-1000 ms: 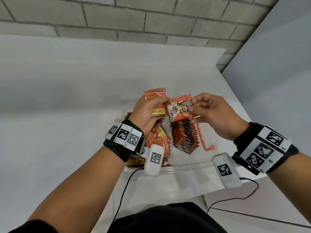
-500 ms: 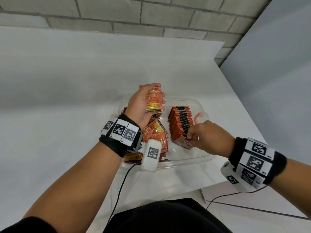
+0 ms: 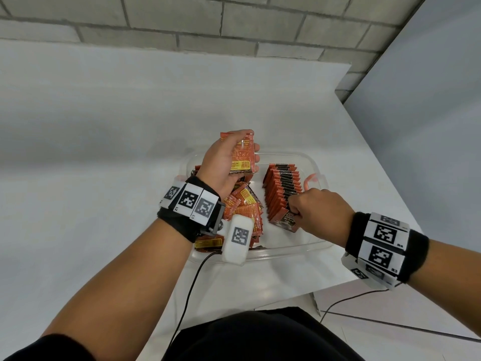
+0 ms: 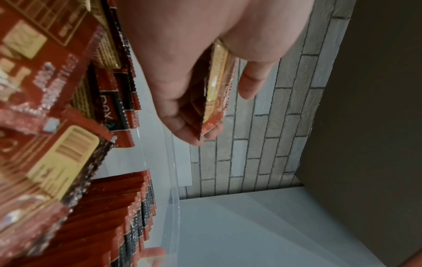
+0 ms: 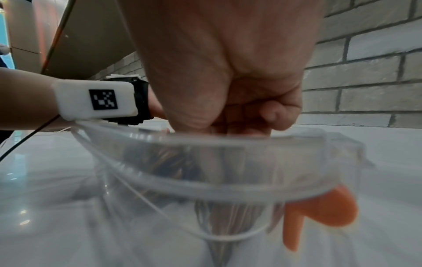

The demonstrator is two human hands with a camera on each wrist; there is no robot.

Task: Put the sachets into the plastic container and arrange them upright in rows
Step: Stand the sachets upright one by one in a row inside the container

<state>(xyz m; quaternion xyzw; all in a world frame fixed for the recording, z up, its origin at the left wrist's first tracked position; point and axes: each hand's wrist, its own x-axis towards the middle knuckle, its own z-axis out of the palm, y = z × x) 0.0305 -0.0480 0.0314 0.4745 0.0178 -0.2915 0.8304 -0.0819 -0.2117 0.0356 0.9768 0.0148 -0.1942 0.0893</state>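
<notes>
A clear plastic container (image 3: 294,252) sits on the white table near its front right corner. Inside, a row of red-and-black sachets (image 3: 282,190) stands upright on the right, and a loose pile of sachets (image 3: 244,209) lies on the left. My left hand (image 3: 226,162) hovers over the container's back left and grips a small stack of sachets (image 3: 243,157), also seen edge-on in the left wrist view as the held stack (image 4: 215,94). My right hand (image 3: 315,212) is lowered into the container and pinches the front sachet (image 3: 285,221) of the row. In the right wrist view the curled fingers (image 5: 274,115) dip behind the container rim (image 5: 205,184).
An orange clip (image 3: 309,178) hangs on the container's right side, seen close as the orange clip (image 5: 319,213). The white table (image 3: 104,152) stretches left and back to a grey brick wall (image 3: 234,22). The table edge and floor lie just right of the container. Cables trail from both wrists.
My right hand took a sachet from beside the left hand's stack, carried it down to the front of the upright row, and now holds it there. The left hand stayed raised with its stack.
</notes>
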